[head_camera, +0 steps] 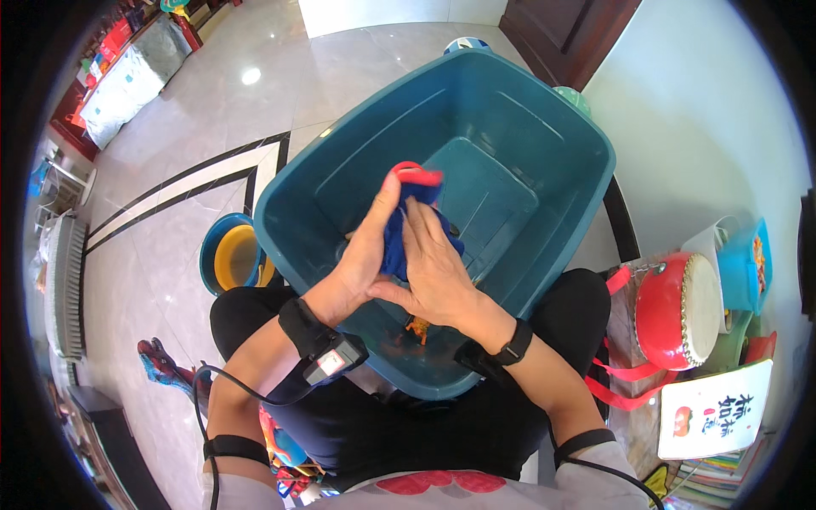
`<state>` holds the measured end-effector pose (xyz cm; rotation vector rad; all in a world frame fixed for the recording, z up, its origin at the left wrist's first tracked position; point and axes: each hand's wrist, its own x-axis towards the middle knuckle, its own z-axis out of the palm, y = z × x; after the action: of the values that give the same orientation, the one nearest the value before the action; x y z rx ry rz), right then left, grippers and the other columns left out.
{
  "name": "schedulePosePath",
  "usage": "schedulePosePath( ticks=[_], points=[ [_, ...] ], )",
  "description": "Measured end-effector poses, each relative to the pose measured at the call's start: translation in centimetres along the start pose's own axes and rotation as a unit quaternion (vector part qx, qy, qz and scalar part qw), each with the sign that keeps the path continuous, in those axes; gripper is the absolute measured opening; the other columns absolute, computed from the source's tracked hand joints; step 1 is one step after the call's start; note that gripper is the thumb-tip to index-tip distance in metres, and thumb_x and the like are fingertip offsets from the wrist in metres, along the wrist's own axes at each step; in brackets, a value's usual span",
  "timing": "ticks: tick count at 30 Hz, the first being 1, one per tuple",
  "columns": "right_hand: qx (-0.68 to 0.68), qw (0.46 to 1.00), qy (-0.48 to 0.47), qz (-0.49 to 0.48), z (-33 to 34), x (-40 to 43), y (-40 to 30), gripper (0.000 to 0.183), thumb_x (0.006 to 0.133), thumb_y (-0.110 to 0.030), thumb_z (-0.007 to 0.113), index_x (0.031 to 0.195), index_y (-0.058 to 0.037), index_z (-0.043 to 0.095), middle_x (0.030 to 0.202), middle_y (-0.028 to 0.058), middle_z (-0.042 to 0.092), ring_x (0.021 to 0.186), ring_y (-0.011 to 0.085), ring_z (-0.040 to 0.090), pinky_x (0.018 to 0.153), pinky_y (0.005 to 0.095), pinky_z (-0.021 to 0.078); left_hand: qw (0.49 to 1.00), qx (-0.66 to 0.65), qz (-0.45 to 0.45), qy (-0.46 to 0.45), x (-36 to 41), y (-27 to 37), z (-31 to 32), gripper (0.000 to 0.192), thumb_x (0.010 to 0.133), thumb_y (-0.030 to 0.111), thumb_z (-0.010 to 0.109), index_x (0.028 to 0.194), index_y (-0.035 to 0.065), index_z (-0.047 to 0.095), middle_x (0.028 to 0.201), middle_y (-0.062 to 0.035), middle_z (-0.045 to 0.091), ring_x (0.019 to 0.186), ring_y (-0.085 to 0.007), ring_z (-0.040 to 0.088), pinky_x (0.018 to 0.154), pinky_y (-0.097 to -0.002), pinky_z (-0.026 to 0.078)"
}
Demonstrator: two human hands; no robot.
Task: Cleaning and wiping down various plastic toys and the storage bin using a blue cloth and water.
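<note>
A blue cloth (394, 245) lies bunched between my hands, above the large teal plastic tub (491, 166). My left hand (366, 239) supports it from the left, with a red ring-shaped item (414, 173) at the thumb and upper edge of the cloth. Flat against the cloth's right side is my right hand (437, 264), its fingers together and pointing up. What the cloth covers is mostly hidden. Below my hands, a small orange toy figure (418, 328) rests near the tub's close end.
A yellow basin inside a blue bucket (213, 255) stands left of the tub. To the right are a red drum (669, 312) with red ribbons, a light blue container (743, 268) and a white illustrated board (714, 411). A dinosaur toy (162, 366) lies on the floor at left.
</note>
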<state>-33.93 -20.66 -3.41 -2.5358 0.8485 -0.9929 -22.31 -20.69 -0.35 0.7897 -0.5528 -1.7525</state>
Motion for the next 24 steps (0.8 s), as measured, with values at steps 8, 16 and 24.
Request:
schedulePosePath(
  ticks=[8,16,24],
  points=[
    [-0.028,0.996,-0.022,0.079,-0.5,0.3,-1.8,0.084,0.067,-0.048,0.066,0.114,0.015,0.037,0.106,0.0262,0.048,0.094,0.0375,0.047,0.085,0.0416,0.0402,0.996,-0.051,-0.067,-0.002,0.1,-0.1,-1.3,0.04,0.088,0.042,0.046,0.11,0.0093,0.051,0.098,-0.0067,0.056,0.088,-0.0171,0.056,0.08,-0.0306,0.047],
    [0.273,0.957,0.01,0.096,-1.3,-0.5,-1.3,0.038,0.075,-0.02,0.065,0.1,0.0031,0.049,0.085,0.0153,0.049,0.081,0.0315,0.049,0.072,0.0388,0.0401,0.998,0.01,-0.033,-0.057,0.2,0.6,-1.4,0.051,0.086,0.04,0.045,0.126,0.009,0.039,0.106,-0.0171,0.053,0.097,-0.0282,0.053,0.084,-0.0404,0.045],
    [0.147,0.988,-0.013,0.049,-0.4,-1.6,-1.0,0.038,0.064,-0.001,0.058,0.102,-0.0037,0.055,0.09,0.0076,0.051,0.082,0.027,0.05,0.069,0.0352,0.0449,0.994,0.073,-0.05,-0.067,0.2,0.5,-3.1,0.049,0.086,0.037,0.044,0.121,0.0034,0.043,0.104,-0.0163,0.056,0.094,-0.0257,0.056,0.084,-0.0392,0.045]
  ],
)
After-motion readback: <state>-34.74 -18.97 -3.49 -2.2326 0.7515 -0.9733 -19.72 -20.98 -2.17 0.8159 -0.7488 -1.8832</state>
